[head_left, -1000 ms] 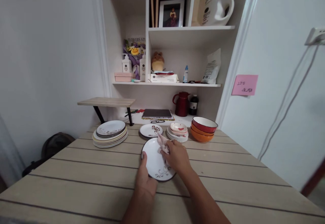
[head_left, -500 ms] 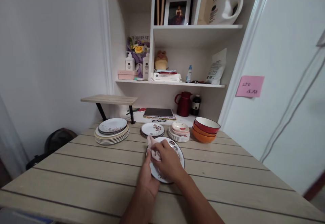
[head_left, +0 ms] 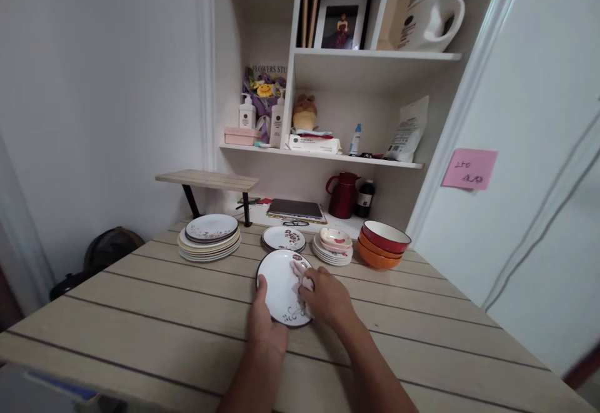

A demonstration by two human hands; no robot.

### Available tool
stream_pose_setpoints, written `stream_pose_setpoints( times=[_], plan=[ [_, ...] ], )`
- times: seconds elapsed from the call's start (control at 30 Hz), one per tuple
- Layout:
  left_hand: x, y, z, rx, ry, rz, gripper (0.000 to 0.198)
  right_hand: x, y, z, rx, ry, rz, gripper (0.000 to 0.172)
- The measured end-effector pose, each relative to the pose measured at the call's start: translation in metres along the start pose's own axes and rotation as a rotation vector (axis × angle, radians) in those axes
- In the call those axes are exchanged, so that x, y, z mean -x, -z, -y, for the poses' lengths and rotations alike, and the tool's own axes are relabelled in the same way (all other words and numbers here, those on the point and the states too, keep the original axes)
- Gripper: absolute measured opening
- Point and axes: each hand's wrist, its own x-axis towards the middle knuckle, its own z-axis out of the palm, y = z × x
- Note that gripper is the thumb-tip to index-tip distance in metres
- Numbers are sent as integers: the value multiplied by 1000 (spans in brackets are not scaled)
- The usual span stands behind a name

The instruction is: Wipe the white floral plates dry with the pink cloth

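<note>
A white plate (head_left: 276, 285) with a dark rim and brown floral pattern is tilted up over the table. My left hand (head_left: 265, 322) grips its lower left edge, thumb on the face and fingers hidden behind. Bunched in my right hand (head_left: 328, 297) is a pale pink cloth (head_left: 299, 274), pressed against the right side of the plate's face. Just behind stands a short stack of similar patterned plates (head_left: 276, 237).
At the left is a taller plate stack (head_left: 210, 252), beside a small raised shelf (head_left: 206, 179). Small dishes (head_left: 330, 255) and nested red and orange bowls (head_left: 379, 255) stand right. Behind are a closed laptop (head_left: 295, 208), a red jug (head_left: 343, 195) and a dark bottle (head_left: 365, 199).
My right hand with the cloth has moved from the plate's left side to its right edge. The plate has shifted slightly left and turned. The camera view has tilted a little.
</note>
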Motion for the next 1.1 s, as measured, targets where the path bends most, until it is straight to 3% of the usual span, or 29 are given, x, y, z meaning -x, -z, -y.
stream_pose_setpoints(
  times=[0.13, 0.23, 0.4, 0.6, 0.67, 0.87, 0.97, 1.1],
  plan=[
    [0, 1, -1, 21, -10, 24, 45, 10, -3, 12, -61, 228, 113, 20],
    [-1, 2, 3, 0, 42, 66, 44, 13, -7, 23, -139, 307, 92, 20],
    [2, -2, 12, -52, 118, 131, 46, 6, -10, 25, -210, 236, -104, 21],
    [6, -4, 13, -61, 150, 108, 48, -6, -6, 1, -131, 69, -250, 30],
    [6, -3, 13, -40, 143, 122, 47, -7, -4, -5, -122, 93, -261, 33],
    [6, -4, 11, 24, 81, 146, 40, -1, -10, -2, -82, 255, -92, 47],
    [8, -7, 11, 12, 111, 156, 43, -3, -16, 4, -15, 188, -143, 57],
    [9, -6, 14, -60, 169, 156, 46, -8, -16, 5, -45, 116, -269, 57]
  ],
)
